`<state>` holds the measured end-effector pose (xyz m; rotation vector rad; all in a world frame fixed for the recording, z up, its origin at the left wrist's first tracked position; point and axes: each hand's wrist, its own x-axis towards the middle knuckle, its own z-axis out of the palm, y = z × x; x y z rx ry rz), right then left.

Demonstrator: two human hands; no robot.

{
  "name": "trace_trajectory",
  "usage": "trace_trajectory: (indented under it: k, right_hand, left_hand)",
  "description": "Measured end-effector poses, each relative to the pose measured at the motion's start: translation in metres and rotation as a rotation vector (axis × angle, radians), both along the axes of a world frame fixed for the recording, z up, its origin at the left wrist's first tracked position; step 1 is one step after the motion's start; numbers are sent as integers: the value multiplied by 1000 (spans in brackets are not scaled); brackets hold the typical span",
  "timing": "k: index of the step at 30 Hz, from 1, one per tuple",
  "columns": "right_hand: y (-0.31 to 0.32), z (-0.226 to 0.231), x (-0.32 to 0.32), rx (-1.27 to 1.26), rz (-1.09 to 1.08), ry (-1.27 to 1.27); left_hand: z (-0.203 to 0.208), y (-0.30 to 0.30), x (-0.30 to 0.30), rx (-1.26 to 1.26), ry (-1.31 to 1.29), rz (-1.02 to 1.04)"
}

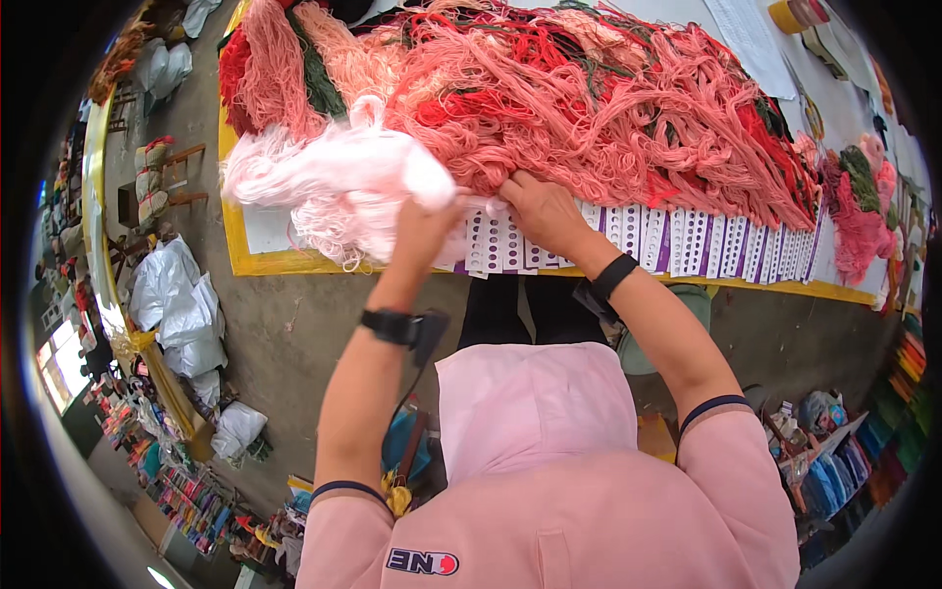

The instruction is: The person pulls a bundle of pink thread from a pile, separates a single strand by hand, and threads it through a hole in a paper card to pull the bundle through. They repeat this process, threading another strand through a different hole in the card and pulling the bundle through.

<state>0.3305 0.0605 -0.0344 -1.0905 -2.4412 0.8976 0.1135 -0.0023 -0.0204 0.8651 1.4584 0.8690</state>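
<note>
A bundle of pale pink thread (324, 182) lies at the table's left front, bright and partly smeared by motion. My left hand (428, 231) is closed on its right end, the fingers blurred. Close by on the right, my right hand (542, 208) has its fingers curled together where a short pale strand runs between both hands; its fingertips are partly hidden. Beyond them spreads a big heap of coral-pink skeins (608, 118) mixed with red and dark green threads. A row of white cards with punched holes (628, 228), backed in purple, lines the front edge under the heap.
The table has a yellow edge (285, 263). More pink and green skeins (863, 216) hang at the right. White plastic bags (182, 304) stand on the floor at left, near a yellow beam. A pale green stool (643, 353) is under the table's front.
</note>
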Motion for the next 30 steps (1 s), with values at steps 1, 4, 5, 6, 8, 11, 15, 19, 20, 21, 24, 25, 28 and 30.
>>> trace_trajectory:
  k: [1,4,5,6,8,11,15,19,20,21,24,25,28,30]
  right_hand:
    - [1,0,2,-47,-19,29]
    - [2,0,7,-244,-93,129]
    - [0,0,6,-227,-54,172]
    - [-2,0,7,-145,-56,123]
    - [-3,-1,5,-56,-58,84]
    - [-1,-5,6,-175,-75,299]
    - [1,-9,9,-256,-78,156]
    - [-2,-5,11,-220,-74,150]
    - [-3,-4,11,-243,-95,198]
    - [-1,-4,12,-279,-92,174]
    - [9,-5,16,-385,15,25]
    - [14,-6,18,-381,15,29]
    - [28,-9,23,-970,-28,378]
    - [30,-5,24,-1308,-432,790]
  left_hand:
    - [-6,0,15,-17,-26,27]
    - [-14,6,34,-46,-3,136]
    - [-14,6,35,-41,-14,116]
    - [-12,7,34,-80,-1,116]
    - [-10,10,31,-46,109,-68]
    - [-8,14,27,-118,212,-178]
    - [0,23,21,-109,292,-364]
    - [26,20,-30,-261,-388,188]
    - [38,17,-56,-222,-506,282]
    - [49,14,-80,-269,-558,375]
    - [86,23,-148,-87,-621,596]
    - [99,28,-159,84,-386,687]
    - [158,46,-159,256,-203,802]
    - [175,50,-114,211,-300,445]
